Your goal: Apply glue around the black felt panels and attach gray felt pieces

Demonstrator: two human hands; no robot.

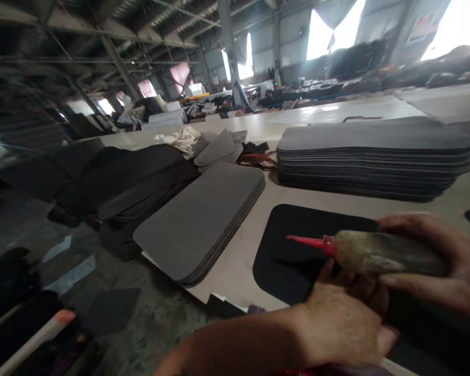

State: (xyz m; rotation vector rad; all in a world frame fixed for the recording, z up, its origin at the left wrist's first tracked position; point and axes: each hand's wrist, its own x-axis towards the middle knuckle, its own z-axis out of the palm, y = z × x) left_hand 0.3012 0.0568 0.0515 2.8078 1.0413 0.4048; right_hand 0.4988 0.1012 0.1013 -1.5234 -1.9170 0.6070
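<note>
My right hand (pixel 458 261) is wrapped around a stained glue bottle (pixel 384 253) with a red nozzle. The bottle lies nearly level, its nozzle pointing left above a black rounded sheet (pixel 297 230) on the table. Just under the bottle, my left hand (pixel 344 321) has its back toward me and its fingers bent together. Its fingertips come close to the bottle's red collar; whether they touch it, and what they hold, is hidden. Beside the black sheet, to the left, lies a low stack of grey rounded sheets (pixel 207 214).
A taller stack of grey sheets (pixel 376 141) stands behind my hands. Dark fabric (pixel 129 177) hangs over the table's left edge, near a crumpled pale cloth (pixel 182 140) and grey scraps (pixel 219 149). Concrete floor (pixel 141 324) shows at lower left.
</note>
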